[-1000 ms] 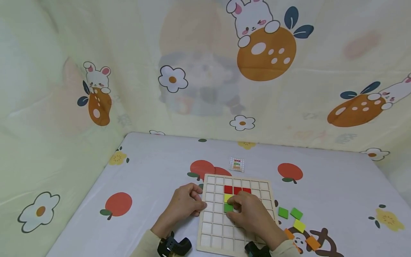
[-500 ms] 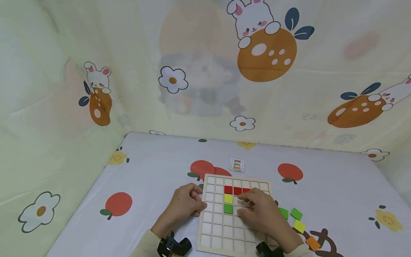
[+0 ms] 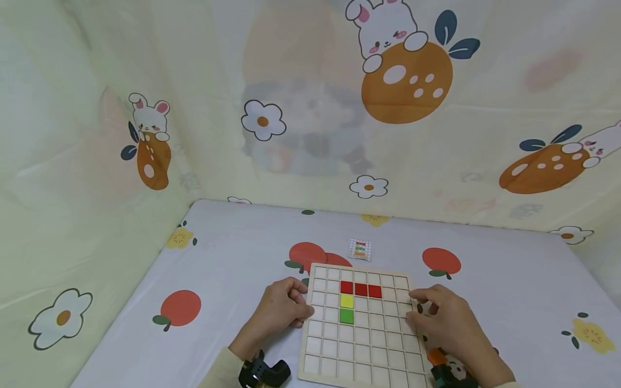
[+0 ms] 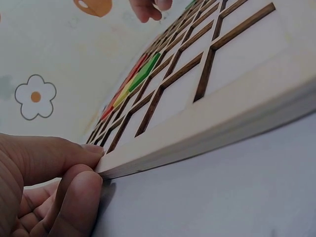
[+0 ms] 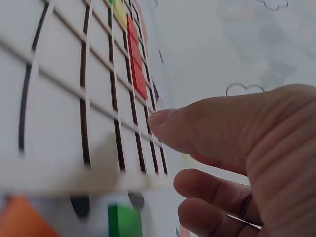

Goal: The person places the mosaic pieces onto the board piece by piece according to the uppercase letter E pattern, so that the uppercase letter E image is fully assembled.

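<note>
A wooden grid board (image 3: 345,351) lies on the table. Three red tiles (image 3: 361,290) fill a row of its cells, with a yellow tile (image 3: 346,300) and then a green tile (image 3: 346,316) below the leftmost red one. My left hand (image 3: 276,304) grips the board's left edge between thumb and bent fingers, as the left wrist view shows. Past the right edge hovers my right hand (image 3: 448,318), holding nothing, thumb and forefinger apart. A loose green tile (image 5: 125,221) and an orange piece (image 5: 27,219) lie beside the board in the right wrist view.
Behind the board lies a small card (image 3: 360,249) printed with a coloured grid pattern. Patterned cloth (image 3: 291,188) hangs around the back and sides of the table. My right hand and wrist camera hide most of the loose tiles in the head view.
My right hand has moved right, from over the yellow and green tiles to the board's right edge, uncovering the placed tiles. My left hand stays at the left edge.
</note>
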A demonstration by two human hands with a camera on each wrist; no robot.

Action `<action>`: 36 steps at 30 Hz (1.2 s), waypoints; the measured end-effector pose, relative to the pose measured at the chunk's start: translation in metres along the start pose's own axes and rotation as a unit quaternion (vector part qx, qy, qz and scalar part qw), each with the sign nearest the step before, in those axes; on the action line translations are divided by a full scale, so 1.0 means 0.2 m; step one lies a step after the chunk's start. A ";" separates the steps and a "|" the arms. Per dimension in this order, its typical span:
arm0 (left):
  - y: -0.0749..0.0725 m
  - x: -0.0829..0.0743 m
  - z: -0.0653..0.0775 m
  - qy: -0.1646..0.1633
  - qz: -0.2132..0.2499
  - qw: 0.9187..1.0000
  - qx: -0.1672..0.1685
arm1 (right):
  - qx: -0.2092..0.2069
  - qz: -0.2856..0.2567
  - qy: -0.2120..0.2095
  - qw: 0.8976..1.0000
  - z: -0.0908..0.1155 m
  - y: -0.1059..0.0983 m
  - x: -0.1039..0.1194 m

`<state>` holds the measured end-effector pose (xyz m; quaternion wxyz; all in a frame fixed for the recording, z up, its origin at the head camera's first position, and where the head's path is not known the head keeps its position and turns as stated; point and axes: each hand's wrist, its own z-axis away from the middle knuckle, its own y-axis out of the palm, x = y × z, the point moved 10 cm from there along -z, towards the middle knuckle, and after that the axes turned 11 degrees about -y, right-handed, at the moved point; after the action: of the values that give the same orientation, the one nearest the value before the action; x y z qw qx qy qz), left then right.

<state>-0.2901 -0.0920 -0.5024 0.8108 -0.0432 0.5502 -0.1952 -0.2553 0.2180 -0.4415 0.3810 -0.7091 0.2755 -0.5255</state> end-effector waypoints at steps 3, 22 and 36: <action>0.00 0.00 0.00 -0.001 0.000 1.000 -0.001 | 0.007 0.007 0.011 1.000 0.02 -0.02 -0.06; 0.00 0.00 -0.01 0.004 -0.004 1.000 0.002 | 0.103 0.014 0.051 0.993 0.04 0.04 -0.20; 0.00 0.01 -0.01 0.003 -0.006 1.000 -0.003 | 0.093 -0.115 0.041 0.988 0.07 0.02 -0.17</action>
<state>-0.2905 -0.0916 -0.5050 0.8075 -0.0483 0.5532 -0.1988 -0.2521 0.2468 -0.4648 0.3708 -0.6755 0.1574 -0.6176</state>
